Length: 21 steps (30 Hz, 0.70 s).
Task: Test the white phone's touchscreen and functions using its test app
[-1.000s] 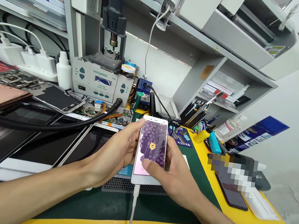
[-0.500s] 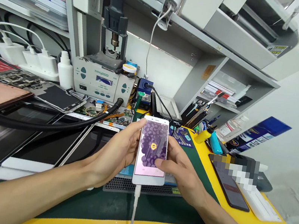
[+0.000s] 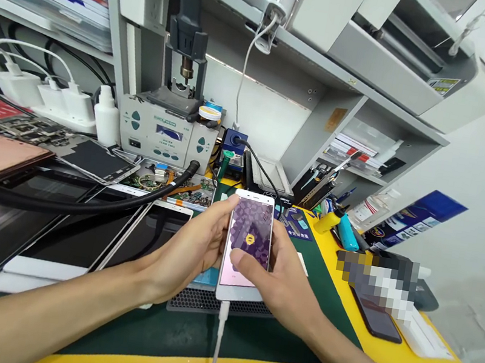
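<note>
A white smartphone [image 3: 252,226] is held upright above the bench, its lit screen showing a purple pattern with a yellow icon. My left hand [image 3: 202,230] is closed around the phone's left edge, thumb near the top corner. At the right edge, my right hand [image 3: 285,274] grips the phone, fingers behind it, with its thumb lying across the lower left of the screen. A white charging cable [image 3: 219,331] is plugged into the phone's bottom end and hangs down past the bench edge. Below the phone lies a dark perforated strip [image 3: 196,300].
Several phones and screens [image 3: 63,239] lie on the left, crossed by a black hose [image 3: 82,208]. Behind stands a grey soldering station [image 3: 167,133] beside a white bottle [image 3: 106,117]. On the right are a dark phone [image 3: 375,316], a yellow bottle [image 3: 328,221] and a teal bottle [image 3: 348,232].
My right thumb has swept left across the lower screen, and the right hand has shifted inward. The left hand keeps its hold on the phone.
</note>
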Each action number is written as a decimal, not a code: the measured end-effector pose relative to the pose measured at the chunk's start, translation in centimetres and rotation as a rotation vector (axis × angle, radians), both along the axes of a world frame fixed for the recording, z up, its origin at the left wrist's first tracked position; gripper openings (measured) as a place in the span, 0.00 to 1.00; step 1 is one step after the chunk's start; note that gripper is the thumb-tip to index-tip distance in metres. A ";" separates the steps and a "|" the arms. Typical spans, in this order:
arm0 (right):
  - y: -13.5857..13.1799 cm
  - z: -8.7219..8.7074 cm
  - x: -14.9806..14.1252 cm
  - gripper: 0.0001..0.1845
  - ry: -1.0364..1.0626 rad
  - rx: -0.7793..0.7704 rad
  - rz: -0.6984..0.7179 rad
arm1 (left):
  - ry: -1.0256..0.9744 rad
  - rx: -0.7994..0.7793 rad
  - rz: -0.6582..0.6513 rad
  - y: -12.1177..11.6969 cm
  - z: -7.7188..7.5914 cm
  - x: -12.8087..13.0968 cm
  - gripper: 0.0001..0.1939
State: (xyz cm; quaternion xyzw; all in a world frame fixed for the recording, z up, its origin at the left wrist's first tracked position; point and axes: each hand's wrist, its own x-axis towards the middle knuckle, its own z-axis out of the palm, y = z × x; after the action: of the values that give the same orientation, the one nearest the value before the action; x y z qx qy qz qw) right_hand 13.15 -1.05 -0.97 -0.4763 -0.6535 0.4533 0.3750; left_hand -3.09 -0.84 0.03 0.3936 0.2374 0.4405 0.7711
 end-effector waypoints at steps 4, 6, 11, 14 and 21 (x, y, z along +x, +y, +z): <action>0.1 -0.1 -0.1 0.25 0.046 -0.015 0.006 | 0.010 0.006 -0.020 -0.1 0.1 -0.2 0.27; 0.2 0.1 0.2 0.23 0.090 -0.040 0.038 | 0.013 0.008 -0.031 -0.1 0.1 -0.3 0.28; 0.6 0.6 0.9 0.20 0.199 -0.120 0.107 | 0.021 0.018 -0.040 0.1 0.1 -0.2 0.28; 0.9 0.7 1.2 0.17 0.246 -0.148 0.120 | 0.030 -0.002 -0.019 0.1 0.0 -0.1 0.28; 1.1 0.9 1.0 0.16 0.261 -0.161 0.115 | 0.034 -0.015 -0.010 -0.2 0.1 -0.2 0.30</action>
State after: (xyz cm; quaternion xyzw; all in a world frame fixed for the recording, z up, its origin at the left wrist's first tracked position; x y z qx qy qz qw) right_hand 14.15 0.03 -0.07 -0.4036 -0.5870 0.5831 0.3906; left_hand -3.25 -1.07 0.15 0.3965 0.2517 0.4283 0.7720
